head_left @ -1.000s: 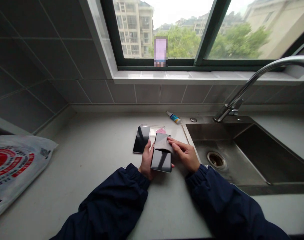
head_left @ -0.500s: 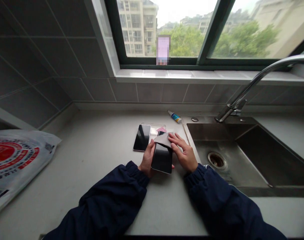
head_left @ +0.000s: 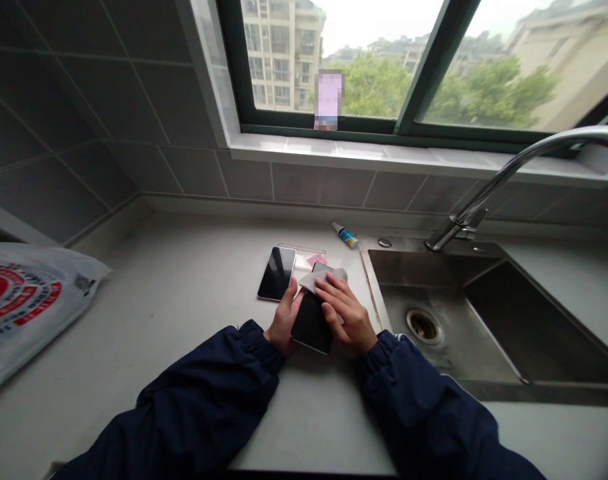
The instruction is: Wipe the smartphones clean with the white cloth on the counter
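Observation:
My left hand [head_left: 283, 319] grips the left edge of a black phone [head_left: 310, 323] held just above the grey counter [head_left: 184, 313]. My right hand [head_left: 345, 315] lies over the phone's screen, its fingers pressing a small grey cloth [head_left: 324, 275] against the top of it. A second black phone [head_left: 277, 273] lies flat on the counter just to the left. Behind the two phones sit a clear plastic sheet [head_left: 304, 257] and a small pink piece [head_left: 317, 259].
A steel sink [head_left: 484, 320] with a curved tap [head_left: 509, 173] fills the right side. A small blue-and-white tube [head_left: 345, 234] lies by the back wall. A white bag with red print [head_left: 24, 307] rests at the far left. A window sill runs above.
My right hand has slid with the cloth from the phone's right side onto its screen. The view has shifted a little to the right.

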`<state>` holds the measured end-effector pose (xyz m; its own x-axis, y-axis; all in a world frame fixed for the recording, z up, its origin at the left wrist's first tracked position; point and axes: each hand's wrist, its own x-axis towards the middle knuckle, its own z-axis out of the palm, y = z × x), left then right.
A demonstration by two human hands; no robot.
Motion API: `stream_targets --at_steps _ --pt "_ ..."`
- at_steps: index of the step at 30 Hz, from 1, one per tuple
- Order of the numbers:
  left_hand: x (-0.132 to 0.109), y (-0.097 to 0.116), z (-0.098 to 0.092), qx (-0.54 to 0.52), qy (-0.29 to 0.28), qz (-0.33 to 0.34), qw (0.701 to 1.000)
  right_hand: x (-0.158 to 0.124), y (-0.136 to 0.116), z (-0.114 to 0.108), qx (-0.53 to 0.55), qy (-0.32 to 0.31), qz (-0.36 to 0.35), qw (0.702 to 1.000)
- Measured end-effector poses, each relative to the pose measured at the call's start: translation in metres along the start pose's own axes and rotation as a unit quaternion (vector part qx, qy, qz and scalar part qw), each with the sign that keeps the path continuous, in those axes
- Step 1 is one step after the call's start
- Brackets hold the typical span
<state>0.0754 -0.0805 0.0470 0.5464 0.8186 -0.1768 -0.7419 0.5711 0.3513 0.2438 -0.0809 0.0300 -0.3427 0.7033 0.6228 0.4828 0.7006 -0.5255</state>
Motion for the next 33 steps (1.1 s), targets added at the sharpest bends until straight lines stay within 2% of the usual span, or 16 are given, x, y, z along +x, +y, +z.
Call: stream_targets --at_steps 7,12,17,21,25,30,33 --pt "0.003 -0.001 0.001 0.005 0.018 0.008 1.0 0.004 0.006 0.0 0.003 -0.067 -0.016 0.998" --pt "0.003 -0.002 0.0 0.016 -0.008 0.017 1.0 0.009 0.01 -0.005 0.009 -0.097 0.002 0.995" --pt "0.0 -0.001 0.005 0.041 0.015 -0.001 0.999 0.009 0.013 -0.006 0.017 -0.08 0.019 0.996" --pt "-0.002 -0.001 0.013 0.055 0.039 0.01 0.998 0.009 0.013 -0.006 0.023 -0.064 0.021 0.997" --pt "-0.001 -0.001 0.013 0.054 0.044 0.018 0.997 0.01 0.005 -0.007 0.041 -0.066 -0.001 0.997" --pt "0.001 -0.003 0.003 0.044 0.024 -0.006 0.999 0.008 -0.011 -0.008 0.081 -0.128 -0.06 0.987" --pt "0.001 -0.004 0.002 0.052 0.032 -0.005 0.998 0.007 -0.014 -0.008 0.088 -0.133 -0.073 0.985"
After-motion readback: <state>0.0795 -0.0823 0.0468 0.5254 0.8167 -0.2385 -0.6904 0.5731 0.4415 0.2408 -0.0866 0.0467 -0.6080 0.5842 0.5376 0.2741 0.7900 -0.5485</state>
